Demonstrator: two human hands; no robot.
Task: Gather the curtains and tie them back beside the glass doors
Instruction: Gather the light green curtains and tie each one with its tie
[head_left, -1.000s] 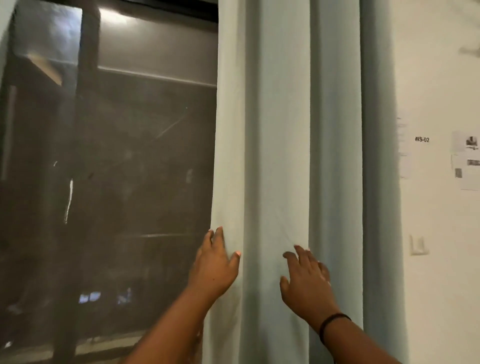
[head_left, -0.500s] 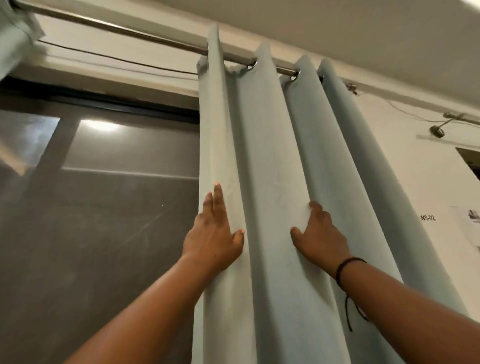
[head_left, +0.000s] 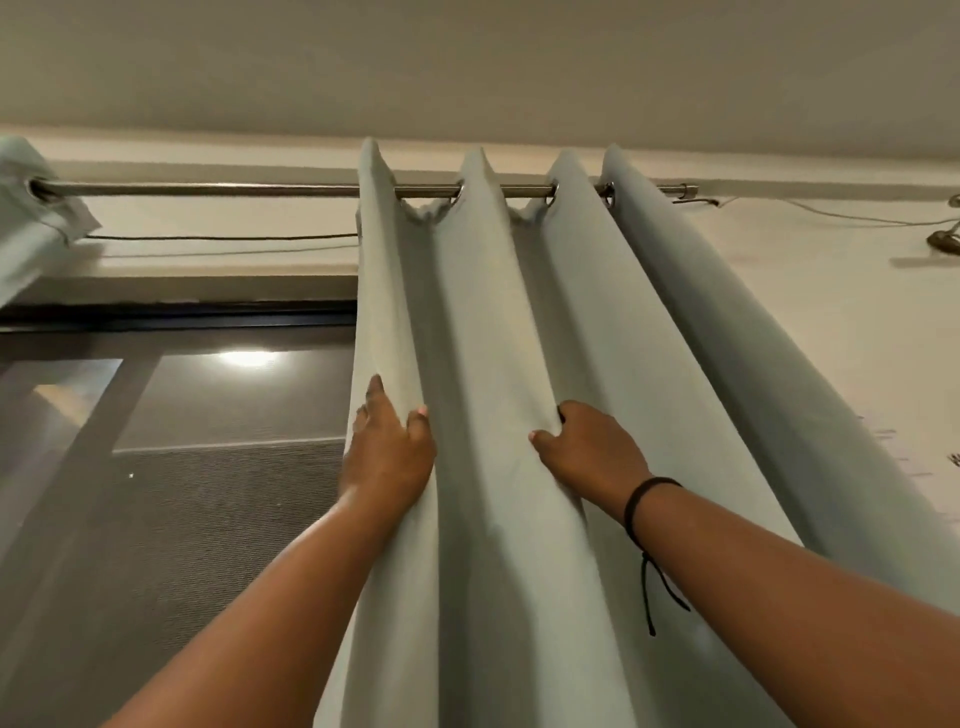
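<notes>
Hands: while both arms reach up, the left hand (head_left: 387, 452) pinches the curtain's (head_left: 498, 415) leading fold; the right hand (head_left: 592, 452) grips the next fold.
Curtain: pleats run vertically from the rod (head_left: 208, 189), right of the glass door (head_left: 182, 467).
Change: view tilted higher, ceiling (head_left: 467, 62) showing.

Pale pleated curtain (head_left: 498, 364), seemingly bunched.

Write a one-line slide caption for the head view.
Both hands, left hand and right hand, grip folds of the pale grey-green eyelet curtain hanging from a metal rod.
</notes>
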